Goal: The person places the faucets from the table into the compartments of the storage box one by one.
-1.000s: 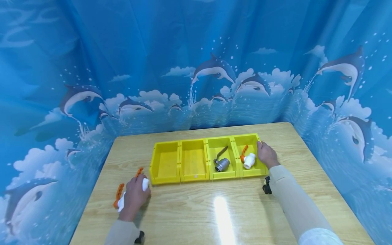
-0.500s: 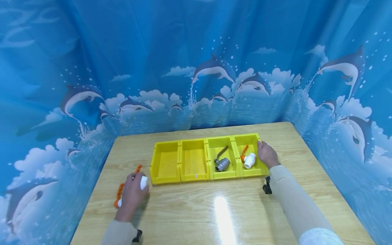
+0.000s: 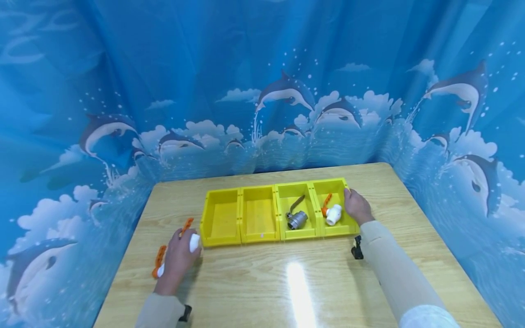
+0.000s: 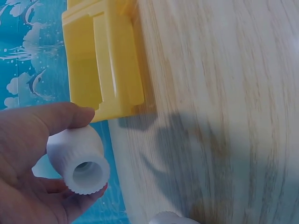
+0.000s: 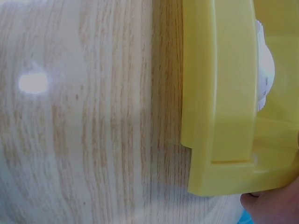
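My left hand (image 3: 179,255) grips a white plastic ball valve (image 3: 194,243) with an orange lever handle (image 3: 187,225), left of the yellow bins. In the left wrist view the thumb lies over the valve (image 4: 77,151), whose round open end faces the camera; it is held above the table. A second white valve with an orange handle (image 3: 160,256) lies beside this hand, partly hidden by it. My right hand (image 3: 358,207) holds the right side wall of the rightmost yellow bin (image 3: 350,229). Its fingers are mostly out of the right wrist view.
Several yellow bins (image 3: 241,234) stand joined in a row on the wooden table (image 3: 246,282). A metal ball valve (image 3: 298,220) lies in the third bin from the left, a white valve (image 3: 334,214) in the rightmost. A blue dolphin-print curtain (image 3: 229,82) surrounds the table.
My left hand has shifted slightly, with the valve in its grip, and now covers more of the second valve. My right hand and the bins have stayed in place.
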Motion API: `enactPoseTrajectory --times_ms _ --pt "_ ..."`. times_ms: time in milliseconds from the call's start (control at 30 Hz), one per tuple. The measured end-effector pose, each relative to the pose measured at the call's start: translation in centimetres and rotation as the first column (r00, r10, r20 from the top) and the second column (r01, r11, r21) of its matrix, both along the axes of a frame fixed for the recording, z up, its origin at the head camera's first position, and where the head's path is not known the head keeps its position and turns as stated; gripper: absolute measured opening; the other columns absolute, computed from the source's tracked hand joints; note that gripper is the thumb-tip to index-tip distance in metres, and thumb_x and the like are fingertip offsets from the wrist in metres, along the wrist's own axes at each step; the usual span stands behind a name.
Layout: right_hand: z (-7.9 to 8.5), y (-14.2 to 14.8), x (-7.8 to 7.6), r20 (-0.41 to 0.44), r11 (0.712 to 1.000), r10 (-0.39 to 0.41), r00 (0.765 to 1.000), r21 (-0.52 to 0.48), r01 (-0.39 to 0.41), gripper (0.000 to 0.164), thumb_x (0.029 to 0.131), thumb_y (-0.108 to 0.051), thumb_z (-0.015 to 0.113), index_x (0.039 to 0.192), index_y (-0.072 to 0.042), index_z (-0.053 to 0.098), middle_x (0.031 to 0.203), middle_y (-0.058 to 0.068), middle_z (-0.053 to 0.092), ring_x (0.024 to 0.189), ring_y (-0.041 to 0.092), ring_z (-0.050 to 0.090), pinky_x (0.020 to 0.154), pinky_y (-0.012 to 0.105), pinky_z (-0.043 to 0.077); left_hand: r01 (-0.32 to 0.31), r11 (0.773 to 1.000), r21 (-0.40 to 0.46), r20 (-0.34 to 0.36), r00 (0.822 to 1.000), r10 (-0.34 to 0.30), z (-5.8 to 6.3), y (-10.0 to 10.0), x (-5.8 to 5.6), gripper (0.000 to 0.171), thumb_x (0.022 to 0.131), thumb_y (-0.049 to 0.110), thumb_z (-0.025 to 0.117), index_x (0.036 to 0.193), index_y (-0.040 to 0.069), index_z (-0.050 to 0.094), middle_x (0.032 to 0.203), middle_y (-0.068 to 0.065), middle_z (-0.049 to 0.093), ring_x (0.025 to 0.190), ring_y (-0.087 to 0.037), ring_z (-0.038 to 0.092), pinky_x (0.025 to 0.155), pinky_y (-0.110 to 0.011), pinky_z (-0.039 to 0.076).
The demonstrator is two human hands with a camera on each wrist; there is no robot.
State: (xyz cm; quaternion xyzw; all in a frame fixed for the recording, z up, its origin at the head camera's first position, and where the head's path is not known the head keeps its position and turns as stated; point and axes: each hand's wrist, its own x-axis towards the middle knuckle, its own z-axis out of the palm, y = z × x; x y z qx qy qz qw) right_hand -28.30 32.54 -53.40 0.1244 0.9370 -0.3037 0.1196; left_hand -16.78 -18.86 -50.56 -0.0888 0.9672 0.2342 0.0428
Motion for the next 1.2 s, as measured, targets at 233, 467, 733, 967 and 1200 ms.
enactPoseTrajectory --times_ms 233,467,733,967,1200 --pt "-0.1 -0.1 0.0 -0.005 1.000 0.000 1.000 0.000 0.000 0.076 0.102 -0.047 -0.001 0.150 0.010 0.015 0.152 0.033 0.020 0.139 0.050 0.020 0.113 0.058 0.017 0.029 0.999 0.018 -0.005 1.000 -0.029 0.2 0.3 -0.2 0.051 0.083 0.010 0.072 0.130 0.007 0.053 0.147 -0.030 0.029 0.129 -0.050 0.032 0.098 -0.067 0.034" --pt "0.0 0.1 0.0 -0.016 1.000 0.008 1.000 0.006 -0.008 0.076 0.102 -0.046 -0.001 0.149 0.011 0.015 0.152 0.033 0.021 0.138 0.050 0.021 0.113 0.058 0.018 0.049 0.999 0.013 0.003 0.999 -0.049 0.7 0.9 -0.6 0.050 0.084 0.011 0.072 0.130 0.008 0.053 0.148 -0.028 0.027 0.131 -0.049 0.030 0.099 -0.067 0.033" --pt "-0.3 0.3 0.0 -0.011 1.000 0.006 1.000 0.017 -0.006 0.077 0.102 -0.047 -0.002 0.149 0.011 0.016 0.151 0.034 0.022 0.138 0.051 0.022 0.113 0.058 0.019 0.093 0.996 -0.001 -0.032 0.995 -0.093 1.0 1.2 -0.7 0.048 0.081 0.011 0.073 0.126 0.008 0.056 0.146 -0.029 0.031 0.130 -0.050 0.033 0.100 -0.066 0.034" --pt "-0.5 0.1 -0.1 -0.010 1.000 -0.001 1.000 0.009 0.001 0.077 0.102 -0.047 -0.001 0.150 0.010 0.016 0.152 0.033 0.022 0.138 0.050 0.022 0.113 0.058 0.018 0.142 0.990 -0.025 -0.106 0.984 -0.143 0.8 1.5 -0.9 0.046 0.080 0.011 0.074 0.122 0.007 0.057 0.141 -0.032 0.038 0.124 -0.052 0.040 0.095 -0.066 0.038" --pt "-0.3 0.1 0.0 -0.024 1.000 -0.003 1.000 0.009 0.004 0.077 0.102 -0.047 0.000 0.149 0.011 0.018 0.151 0.033 0.023 0.137 0.051 0.023 0.113 0.058 0.019 0.182 0.983 -0.028 -0.167 0.969 -0.184 0.7 2.2 -1.3 0.044 0.078 0.011 0.079 0.118 0.006 0.060 0.137 -0.031 0.042 0.121 -0.050 0.044 0.093 -0.064 0.041"
